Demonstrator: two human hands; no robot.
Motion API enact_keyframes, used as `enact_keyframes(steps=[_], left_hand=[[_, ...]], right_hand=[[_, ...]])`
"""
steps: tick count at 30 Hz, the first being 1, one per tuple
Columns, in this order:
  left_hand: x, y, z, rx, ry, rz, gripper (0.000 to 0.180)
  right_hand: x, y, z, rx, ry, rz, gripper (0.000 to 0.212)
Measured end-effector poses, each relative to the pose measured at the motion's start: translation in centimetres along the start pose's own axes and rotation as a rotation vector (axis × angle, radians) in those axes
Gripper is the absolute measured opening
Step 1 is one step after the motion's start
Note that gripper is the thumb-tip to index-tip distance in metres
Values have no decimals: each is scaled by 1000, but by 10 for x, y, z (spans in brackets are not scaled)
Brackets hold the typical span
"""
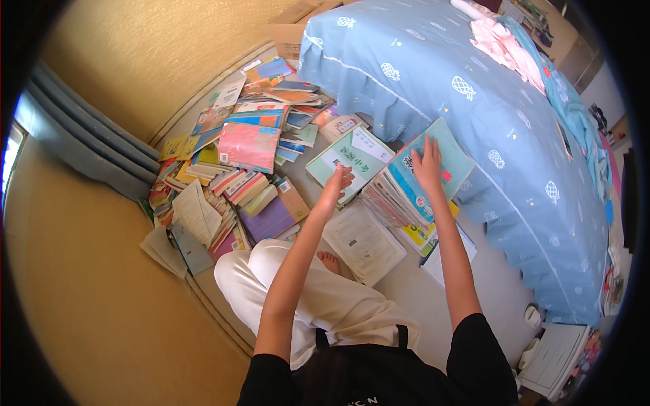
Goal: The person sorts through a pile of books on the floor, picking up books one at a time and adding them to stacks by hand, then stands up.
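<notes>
My right hand (428, 166) lies with fingers stretched over the teal book (447, 145) on top of a tall stack of books (393, 203) beside the bed. A blue booklet (409, 181) shows next to its fingers. My left hand (336, 186) is at the near edge of a green and white book (352, 159), its fingers apart and nothing held. Whether it touches that cover I cannot tell. Below the two stacks, an open book with pale pages (364, 243) lies on the floor near my bare foot (329, 262).
A large heap of books (230, 176) spreads along the wall at the left, with a pink book (248, 145) and loose sheets (196, 210) on it. The bed with a blue pineapple-print cover (433, 61) bounds the right. A cardboard box (288, 37) stands behind; a white cabinet (552, 358) is lower right.
</notes>
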State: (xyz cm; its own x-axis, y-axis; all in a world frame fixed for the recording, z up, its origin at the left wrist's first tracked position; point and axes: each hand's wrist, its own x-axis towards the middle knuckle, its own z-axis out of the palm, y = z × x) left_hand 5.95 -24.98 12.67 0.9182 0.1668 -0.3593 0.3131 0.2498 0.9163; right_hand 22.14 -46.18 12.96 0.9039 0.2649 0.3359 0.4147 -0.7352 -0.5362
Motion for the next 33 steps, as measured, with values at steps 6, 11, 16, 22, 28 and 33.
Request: enact_keyframes(steps=[6, 11, 16, 22, 28, 33], left_hand=[[-23, -6, -26, 26, 99, -30, 61], [-54, -5, -60, 2, 196, -17, 47], [-85, 1, -101, -114, 317, 19, 40], [-109, -5, -148, -101, 418, 38, 37], [-105, -23, -186, -219, 446, 47, 40], [-78, -33, -215, -280, 465, -3, 41]], right_hand=[[-32, -77, 9, 352, 40, -120, 50], [-65, -134, 40, 517, -86, -291, 42], [-94, -170, 93, 601, -289, -318, 33], [-117, -186, 159, 943, -784, 54, 27], [-122, -206, 199, 852, -990, 261, 28], [-107, -217, 249, 885, -982, 299, 24]])
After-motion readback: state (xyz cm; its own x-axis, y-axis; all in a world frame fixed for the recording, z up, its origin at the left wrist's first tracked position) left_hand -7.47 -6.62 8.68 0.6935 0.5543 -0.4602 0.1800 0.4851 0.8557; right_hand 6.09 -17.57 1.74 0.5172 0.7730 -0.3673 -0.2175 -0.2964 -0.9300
